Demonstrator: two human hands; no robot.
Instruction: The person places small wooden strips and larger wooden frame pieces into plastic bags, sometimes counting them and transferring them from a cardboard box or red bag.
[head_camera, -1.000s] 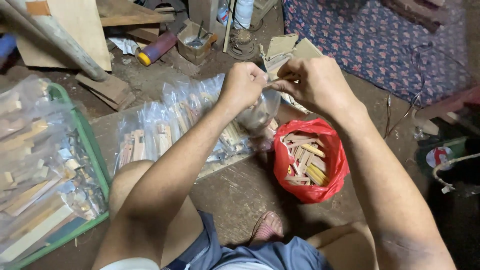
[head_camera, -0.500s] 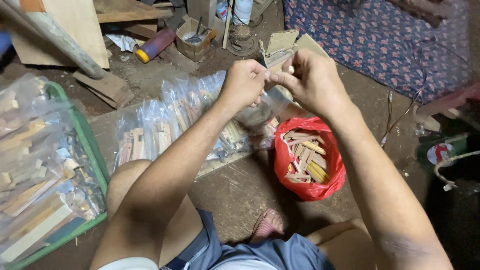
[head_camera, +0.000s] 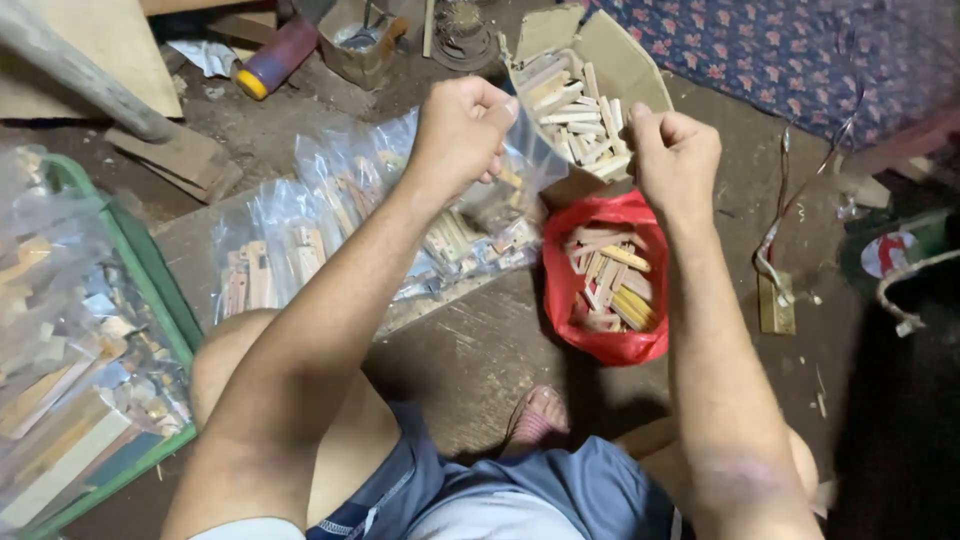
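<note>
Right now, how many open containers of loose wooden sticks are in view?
2: a red bag below the right hand, and a cardboard box beyond both hands. Bagged sticks elsewhere aren't counted.

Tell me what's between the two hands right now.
In the head view, a small clear plastic bag hangs from the left hand. Past it, toward the right hand, an open cardboard box of wooden sticks shows on the floor.

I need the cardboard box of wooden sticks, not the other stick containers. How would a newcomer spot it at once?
Start at the blue floral cloth along the top right. Just left of its edge, above the red plastic bag of sticks, an open cardboard box sits between the raised left hand and right hand. Its brown flaps and pale, unbagged sticks set it apart from the clear packets.
</note>
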